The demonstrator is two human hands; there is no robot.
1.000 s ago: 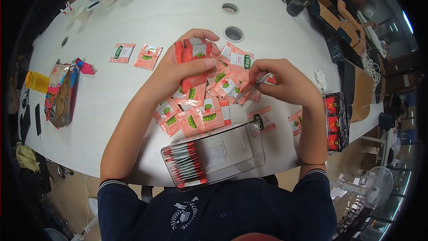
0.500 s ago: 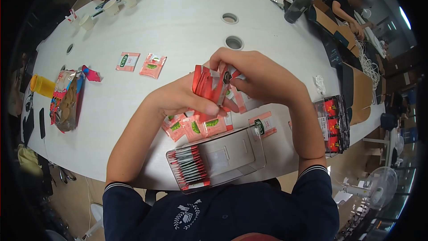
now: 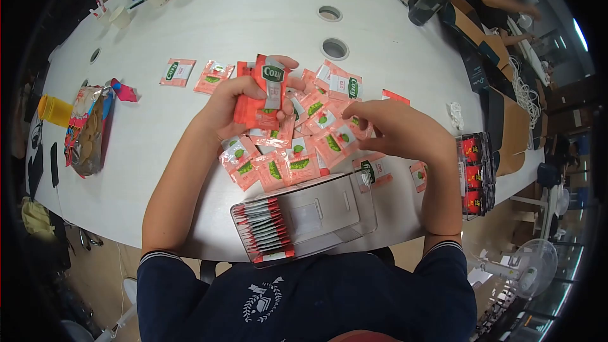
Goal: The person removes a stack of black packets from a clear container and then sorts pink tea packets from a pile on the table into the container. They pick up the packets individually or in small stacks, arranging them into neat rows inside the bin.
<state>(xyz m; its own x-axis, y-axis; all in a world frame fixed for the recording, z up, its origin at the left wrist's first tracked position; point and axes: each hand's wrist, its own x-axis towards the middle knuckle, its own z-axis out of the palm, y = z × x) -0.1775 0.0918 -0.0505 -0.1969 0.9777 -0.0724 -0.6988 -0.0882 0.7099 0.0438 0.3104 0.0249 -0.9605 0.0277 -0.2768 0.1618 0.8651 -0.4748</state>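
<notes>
Head view: sorting tea sachets into a clear box.
The left hand (image 3: pixel 237 104) gripped a small stack of red sachets (image 3: pixel 261 92) upright above the loose pile (image 3: pixel 297 152); the right hand (image 3: pixel 389 130) pinched one sachet from it. Judged: gathering in hand, then aligning the stack beside those filed in the clear box (image 3: pixel 329 212).

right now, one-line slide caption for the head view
Left hand holds a stack of sachets while right hand reaches into the loose pile above a clear box.
</notes>
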